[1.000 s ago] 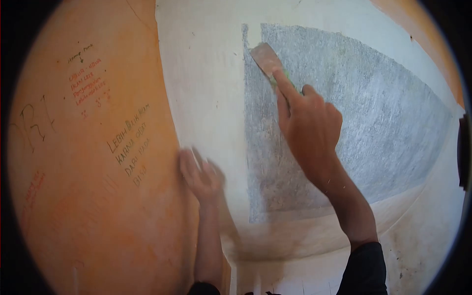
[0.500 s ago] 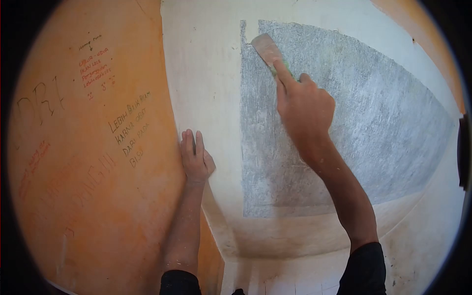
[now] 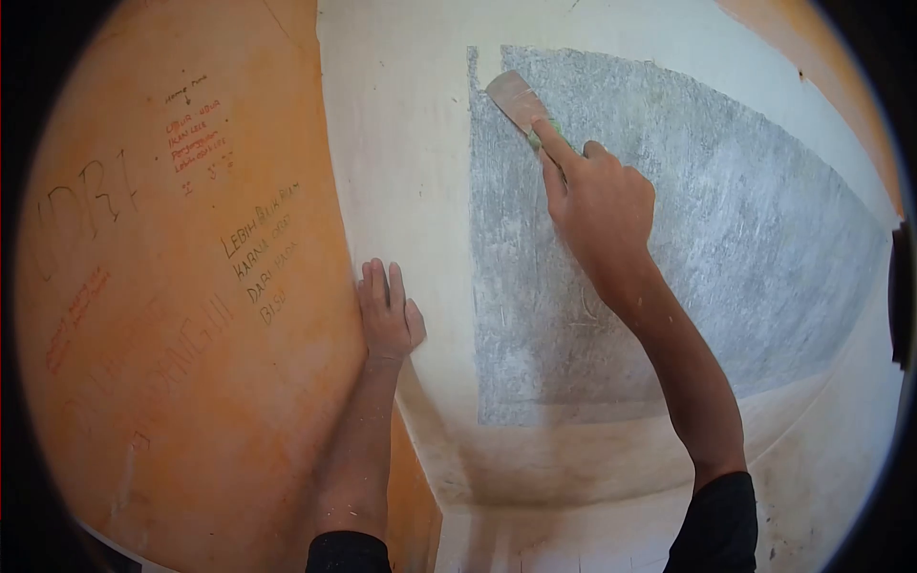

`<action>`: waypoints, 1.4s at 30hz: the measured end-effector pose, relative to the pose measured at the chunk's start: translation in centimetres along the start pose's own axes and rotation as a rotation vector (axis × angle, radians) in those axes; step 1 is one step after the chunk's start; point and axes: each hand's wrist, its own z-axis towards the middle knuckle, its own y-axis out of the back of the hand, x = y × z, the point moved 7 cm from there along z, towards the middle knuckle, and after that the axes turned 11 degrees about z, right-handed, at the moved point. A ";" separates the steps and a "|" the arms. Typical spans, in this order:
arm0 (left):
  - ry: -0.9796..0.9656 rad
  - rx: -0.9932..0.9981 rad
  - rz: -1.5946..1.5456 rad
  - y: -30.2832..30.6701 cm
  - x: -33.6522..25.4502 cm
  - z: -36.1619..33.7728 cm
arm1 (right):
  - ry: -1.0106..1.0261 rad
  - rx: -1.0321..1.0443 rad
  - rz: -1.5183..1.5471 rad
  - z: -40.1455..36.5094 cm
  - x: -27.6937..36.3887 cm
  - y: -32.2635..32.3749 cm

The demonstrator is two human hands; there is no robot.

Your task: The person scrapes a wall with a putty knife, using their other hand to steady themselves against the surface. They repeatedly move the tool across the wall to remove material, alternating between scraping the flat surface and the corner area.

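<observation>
My right hand [image 3: 604,205] is closed round the green handle of a scraper [image 3: 517,98], index finger stretched along it. The wide metal blade lies against the upper left part of a grey patch [image 3: 573,286] on the cream wall [image 3: 411,143], near a pale notch in the patch's edge. My left hand [image 3: 388,310] rests flat on the cream wall beside the orange wall, its fingers stretched upward and holding nothing.
An orange wall [image 3: 191,382] with handwriting in black and red fills the left side. A dark object [image 3: 901,296] sits at the far right edge. Below the grey patch runs a stained cream strip, with pale tiles at the bottom.
The view has shifted slightly, so the walls and my left hand appear a little lower and further right. The scraper blade sits slightly lower; my right hand still grips it.
</observation>
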 end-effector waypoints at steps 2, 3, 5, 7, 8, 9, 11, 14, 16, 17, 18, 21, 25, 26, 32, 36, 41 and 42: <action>-0.003 0.015 -0.003 -0.4 -0.2 -0.3 | 0.013 -0.015 0.009 0.4 -0.2 0.6; -0.002 0.028 0.007 -0.5 -0.3 -0.5 | 0.025 -0.021 0.017 0.2 -0.2 0.8; -0.018 0.037 0.021 -0.3 0.3 -0.5 | 0.002 0.006 0.019 -0.9 -0.3 0.9; -0.009 0.030 0.014 -0.5 0.1 -0.4 | 0.000 0.024 -0.002 -0.6 -0.3 0.8; -0.004 0.023 0.006 -0.7 -0.1 -0.2 | 0.010 0.002 0.008 0.2 -0.2 0.7; -0.013 0.004 0.013 -0.6 0.0 0.0 | 0.019 -0.017 0.023 0.7 -0.2 0.6; -0.012 0.010 0.008 -0.2 -0.3 -0.8 | 0.015 0.013 0.046 0.6 -0.4 0.7; -0.007 0.020 0.033 -0.4 0.2 -0.5 | 0.025 0.004 0.052 0.3 -0.4 0.8; -0.029 0.030 0.014 -0.5 0.1 -0.5 | 0.054 -0.022 0.037 1.6 0.1 0.6; -0.028 0.029 0.017 -0.7 0.2 -0.4 | 0.055 -0.052 0.054 2.9 0.3 0.4; -0.025 0.021 0.010 -0.6 0.0 -0.4 | 0.047 -0.073 0.068 3.3 0.3 0.6; -0.037 0.030 0.020 -0.3 0.2 -0.4 | 0.048 -0.030 0.032 2.8 1.7 1.2; -0.053 0.009 0.012 -0.6 0.2 -0.7 | 0.000 0.064 0.022 0.1 1.1 0.9; -0.050 0.004 0.008 -0.8 0.4 -0.6 | 0.013 0.045 0.032 0.3 0.8 0.9; -0.040 0.031 0.007 -0.6 0.2 -1.0 | 0.059 0.053 0.068 0.2 0.2 1.6; -0.030 0.016 0.015 -0.7 0.1 -0.6 | 0.094 0.036 0.143 2.1 0.5 0.8; -0.043 0.023 0.023 -0.3 0.1 -0.7 | 0.063 0.097 0.166 1.4 0.9 1.5; -0.050 0.014 0.021 -0.3 0.0 -0.8 | 0.078 0.108 0.202 0.9 0.5 1.6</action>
